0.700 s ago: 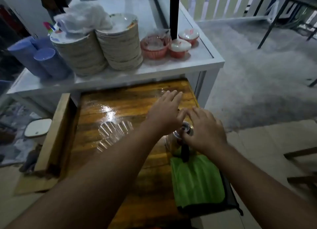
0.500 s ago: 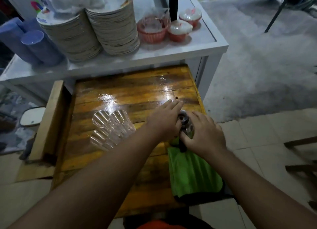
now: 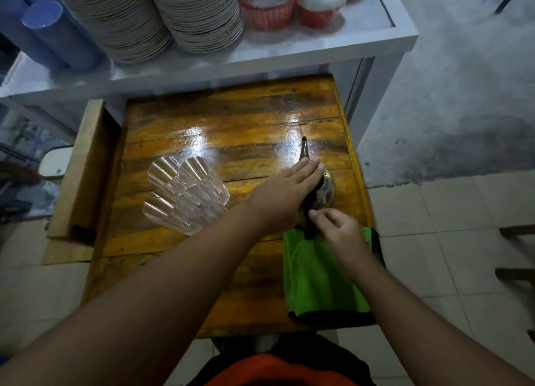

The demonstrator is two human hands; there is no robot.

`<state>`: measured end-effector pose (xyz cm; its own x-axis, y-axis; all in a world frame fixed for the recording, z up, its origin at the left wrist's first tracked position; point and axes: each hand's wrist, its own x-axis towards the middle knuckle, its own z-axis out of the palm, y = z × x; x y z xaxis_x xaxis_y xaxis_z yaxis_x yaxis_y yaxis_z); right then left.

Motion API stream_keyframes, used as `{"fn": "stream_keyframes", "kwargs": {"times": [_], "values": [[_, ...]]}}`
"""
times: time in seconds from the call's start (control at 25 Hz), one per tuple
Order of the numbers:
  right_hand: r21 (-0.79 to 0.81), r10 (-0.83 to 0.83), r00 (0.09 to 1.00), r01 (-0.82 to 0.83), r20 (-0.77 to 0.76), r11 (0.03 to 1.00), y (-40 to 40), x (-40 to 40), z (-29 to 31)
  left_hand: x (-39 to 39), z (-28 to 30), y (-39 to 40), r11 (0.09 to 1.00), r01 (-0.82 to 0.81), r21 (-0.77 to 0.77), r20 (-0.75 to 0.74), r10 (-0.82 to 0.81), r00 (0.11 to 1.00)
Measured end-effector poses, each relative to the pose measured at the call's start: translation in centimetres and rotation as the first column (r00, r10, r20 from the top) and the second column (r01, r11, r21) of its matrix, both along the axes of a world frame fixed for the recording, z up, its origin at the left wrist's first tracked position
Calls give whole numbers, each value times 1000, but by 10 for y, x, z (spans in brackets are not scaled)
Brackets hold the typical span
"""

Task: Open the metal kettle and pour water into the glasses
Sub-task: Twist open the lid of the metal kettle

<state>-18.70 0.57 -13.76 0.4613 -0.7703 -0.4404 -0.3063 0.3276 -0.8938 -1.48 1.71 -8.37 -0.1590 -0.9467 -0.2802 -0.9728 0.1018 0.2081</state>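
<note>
A small metal kettle (image 3: 325, 187) stands on the right side of the wooden table (image 3: 231, 125), its spout (image 3: 304, 151) pointing away from me. My left hand (image 3: 285, 193) lies over the kettle's top with straight, closed fingers and hides the lid. My right hand (image 3: 338, 228) is just behind the kettle, thumb and forefinger pinched on the black handle (image 3: 309, 226). Several clear ribbed glasses (image 3: 185, 194) stand clustered left of the kettle, a hand's width from my left wrist.
A folded green cloth (image 3: 321, 278) lies at the table's near right corner, under my right forearm. Behind the table, a white shelf (image 3: 260, 64) carries two plate stacks (image 3: 199, 15), red baskets (image 3: 269, 6) and blue cups (image 3: 55, 35). A wooden plank (image 3: 78, 165) runs along the table's left edge.
My right hand has drawn back from the kettle's top to its black handle. My left hand stays over the top. The view has tilted down, toward me.
</note>
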Motion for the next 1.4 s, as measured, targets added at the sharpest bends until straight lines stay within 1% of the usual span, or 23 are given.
{"fn": "stream_keyframes", "kwargs": {"times": [0.08, 0.12, 0.2, 0.28, 0.4, 0.48, 0.56, 0.68, 0.76, 0.92, 1.16, 1.24, 1.4], "values": [[175, 40, 988, -66, 149, 982, -5, -1, -8, 0, 6, -2, 999, 37, 22, 25, -37, 999], [225, 46, 979, -91, 201, 970, -7, 1, -12, -1, 9, -3, 998, 52, 39, 42, -53, 998], [277, 45, 957, -129, 288, 952, -12, 5, -18, -2, 10, -4, 997, 58, 52, 73, -61, 995], [303, 44, 950, -143, 309, 942, -15, 10, -18, -5, 7, -3, 998, 51, 37, 87, -54, 995], [303, 105, 955, -191, 278, 934, -20, 13, -16, -6, 9, -3, 998, 55, 37, 95, -59, 994], [299, 137, 942, -232, 307, 926, -22, 13, -16, -6, 11, -4, 997, 50, 55, 90, -54, 994], [291, 134, 937, -233, 323, 928, -20, 15, -15, -7, 7, -4, 998, 47, 38, 103, -51, 993], [237, 106, 935, -194, 339, 952, -15, 20, -14, -8, 5, -5, 996, 30, 83, 98, -38, 994], [264, 79, 923, -188, 376, 946, -14, 22, -14, -8, 8, -5, 996, 33, 79, 85, -39, 996], [302, 86, 912, -220, 402, 927, -18, 19, -11, -5, 10, -5, 995, 67, 77, 107, -75, 991], [227, 19, 928, -110, 371, 968, -9, 25, -14, -6, 13, -4, 996, 54, 70, 102, -61, 993], [197, 47, 928, -128, 368, 972, -9, 24, -13, -6, 13, -2, 997, 56, 50, 104, -61, 993], [143, 116, 931, -175, 347, 974, -7, 15, -13, -1, 14, 7, 996, 52, 74, 66, -57, 996]]}}
